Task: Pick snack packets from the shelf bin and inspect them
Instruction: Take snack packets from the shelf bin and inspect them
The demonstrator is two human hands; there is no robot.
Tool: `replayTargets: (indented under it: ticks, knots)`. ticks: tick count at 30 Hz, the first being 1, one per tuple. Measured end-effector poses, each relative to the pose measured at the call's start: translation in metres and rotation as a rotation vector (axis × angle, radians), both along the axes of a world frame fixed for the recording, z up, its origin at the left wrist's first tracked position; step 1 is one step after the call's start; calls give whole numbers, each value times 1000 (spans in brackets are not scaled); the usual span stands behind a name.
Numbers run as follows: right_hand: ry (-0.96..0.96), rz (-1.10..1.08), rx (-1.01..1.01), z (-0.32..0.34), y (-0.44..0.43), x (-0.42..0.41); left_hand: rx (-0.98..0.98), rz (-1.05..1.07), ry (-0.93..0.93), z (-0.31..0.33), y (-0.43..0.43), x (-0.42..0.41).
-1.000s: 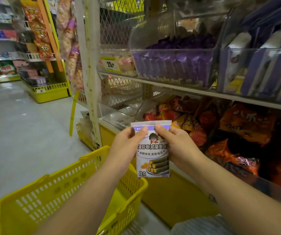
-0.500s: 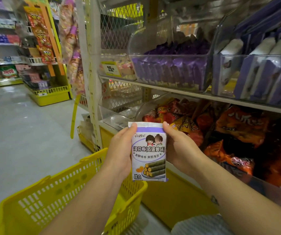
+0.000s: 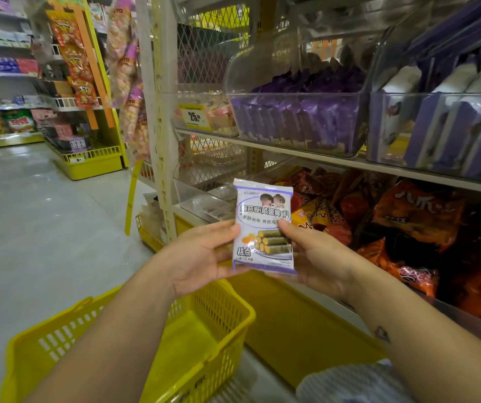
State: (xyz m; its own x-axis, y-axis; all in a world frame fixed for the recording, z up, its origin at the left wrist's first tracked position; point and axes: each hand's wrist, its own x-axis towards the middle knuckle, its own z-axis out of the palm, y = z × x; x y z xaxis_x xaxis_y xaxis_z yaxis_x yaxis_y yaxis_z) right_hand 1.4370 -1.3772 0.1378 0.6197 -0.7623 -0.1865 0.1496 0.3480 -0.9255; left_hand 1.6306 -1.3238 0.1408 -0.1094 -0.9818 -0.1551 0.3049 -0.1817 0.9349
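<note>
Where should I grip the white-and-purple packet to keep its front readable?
Pinch its long side edges from left and right, as the left hand and right hand do. The packet is flat, upright, facing the camera; edge pinches keep its print visible.

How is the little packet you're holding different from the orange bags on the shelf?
The held packet is white and purple; the orange bags are orange and red. The held packet is flat and upright, gripped by the left hand and right hand; the orange bags lie heaped and crumpled. Both carry printed characters.
</note>
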Motion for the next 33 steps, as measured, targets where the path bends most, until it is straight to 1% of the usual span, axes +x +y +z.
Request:
replayTargets:
  ticks: [5,10,14,19,20,21,23,24,25,26,28,33]
  knots:
    - [-56,29,117,0,0,-2,24,-21,-14,-4,0,-2]
    - [-43,50,120,-1,-2,-4,26,-53,-45,-6,1,2]
    - [-37,62,88,-1,-2,-4,-15,-81,-229,-7,1,8]
    - [-40,65,10,1,1,-3,-17,-47,-350,-11,0,7]
    - [-28,50,-29,1,2,-2,-27,5,-412,-12,0,3]
    - [-11,24,-75,1,4,0,-53,78,-512,-13,-1,-1]
    - [32,-49,-192,-1,7,6,-186,245,-748,-14,-2,-11]
    - [58,-82,-260,-2,8,9,-258,291,-783,-14,-2,-17]
    - [84,-102,-331,-3,10,11,-315,287,-751,-14,-2,-23]
    - [107,-103,-401,-4,11,13,-341,243,-656,-13,-1,-28]
    - [124,-57,-495,-3,14,13,-302,137,-445,-12,1,-35]
    - [39,25,-473,2,16,10,-240,1,-214,-12,5,-30]
